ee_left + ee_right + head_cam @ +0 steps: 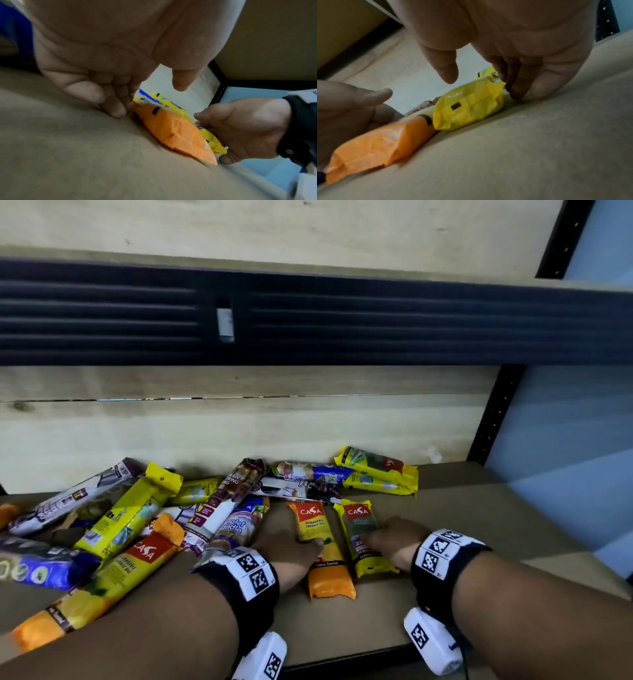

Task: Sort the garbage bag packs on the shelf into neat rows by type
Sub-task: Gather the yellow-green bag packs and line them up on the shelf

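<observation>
Two Casa packs lie side by side on the cardboard-lined shelf (472, 518): an orange pack (323, 549) on the left and a yellow pack (363, 537) on the right. My left hand (308, 542) is at the orange pack's left edge. In the left wrist view its fingers (115, 109) stand on the shelf against the orange pack (173, 129), and the thumb hovers above it. My right hand (378, 537) is at the yellow pack's right edge. Its fingers (517, 93) touch the shelf beside the yellow pack (469, 104), and the thumb is lifted clear.
A loose pile of several mixed packs (137, 518) covers the left half of the shelf. Two yellow packs (380, 474) and a blue-and-white one (318, 472) lie at the back wall. The black beam of the upper shelf (308, 320) hangs overhead. A black upright (493, 419) bounds the right side.
</observation>
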